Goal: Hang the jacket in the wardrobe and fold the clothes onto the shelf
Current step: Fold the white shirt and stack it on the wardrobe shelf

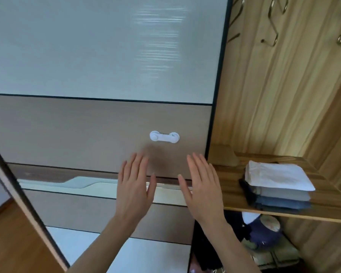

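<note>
My left hand (135,186) and my right hand (202,187) are raised side by side in front of the sliding wardrobe door (98,133), fingers straight, holding nothing. To the right, inside the open wardrobe, a stack of folded clothes (278,186) lies on the wooden shelf (230,186): a white piece on top, grey and blue ones beneath, something black at the left side. Dark clothing (207,253) hangs below the shelf, partly hidden by my right forearm. No jacket can be told apart.
A white child-lock latch (164,136) sits on the door's brown panel above my hands. Metal hanger hooks (272,22) show at the top right. Below the shelf lies a dark blue bundle (264,231) on other items. Wooden floor (10,239) is at lower left.
</note>
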The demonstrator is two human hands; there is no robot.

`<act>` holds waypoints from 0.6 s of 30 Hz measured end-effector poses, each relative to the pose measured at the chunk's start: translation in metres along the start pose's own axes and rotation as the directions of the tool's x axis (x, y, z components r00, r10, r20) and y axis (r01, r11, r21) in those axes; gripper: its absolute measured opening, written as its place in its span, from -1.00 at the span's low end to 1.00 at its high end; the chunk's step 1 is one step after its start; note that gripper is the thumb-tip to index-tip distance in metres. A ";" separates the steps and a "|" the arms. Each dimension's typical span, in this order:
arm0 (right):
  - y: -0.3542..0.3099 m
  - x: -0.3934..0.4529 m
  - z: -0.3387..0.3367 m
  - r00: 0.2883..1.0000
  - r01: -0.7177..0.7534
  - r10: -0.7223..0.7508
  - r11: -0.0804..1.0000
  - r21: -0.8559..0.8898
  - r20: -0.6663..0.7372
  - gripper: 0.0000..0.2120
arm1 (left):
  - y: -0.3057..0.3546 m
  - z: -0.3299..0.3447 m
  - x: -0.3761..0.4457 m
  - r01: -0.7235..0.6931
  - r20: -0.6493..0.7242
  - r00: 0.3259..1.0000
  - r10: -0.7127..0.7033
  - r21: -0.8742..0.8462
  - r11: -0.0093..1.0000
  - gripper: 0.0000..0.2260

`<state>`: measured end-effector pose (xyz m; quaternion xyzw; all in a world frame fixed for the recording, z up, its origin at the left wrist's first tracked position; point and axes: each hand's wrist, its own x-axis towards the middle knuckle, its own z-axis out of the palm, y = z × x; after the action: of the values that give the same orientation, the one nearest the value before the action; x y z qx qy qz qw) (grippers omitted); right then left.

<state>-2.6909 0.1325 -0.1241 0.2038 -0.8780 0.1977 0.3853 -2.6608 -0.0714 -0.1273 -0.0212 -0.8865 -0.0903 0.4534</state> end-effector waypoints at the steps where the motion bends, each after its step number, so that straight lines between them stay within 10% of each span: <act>1: -0.006 0.002 0.010 1.000 0.013 -0.013 1.000 0.006 0.002 -0.44 | -0.013 -0.003 0.004 0.006 -0.011 1.000 -0.005 0.026 1.000 -0.52; 18: -0.010 -0.002 0.112 0.984 -0.138 0.166 0.938 -0.317 0.061 -0.31 | -0.087 0.089 0.017 -0.040 0.065 0.997 0.036 0.070 0.997 -0.31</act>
<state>-2.7518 0.0679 -0.1936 0.0803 -0.9272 0.0768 0.3577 -2.7531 -0.1419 -0.1767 -0.0247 -0.9026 -0.0491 0.4269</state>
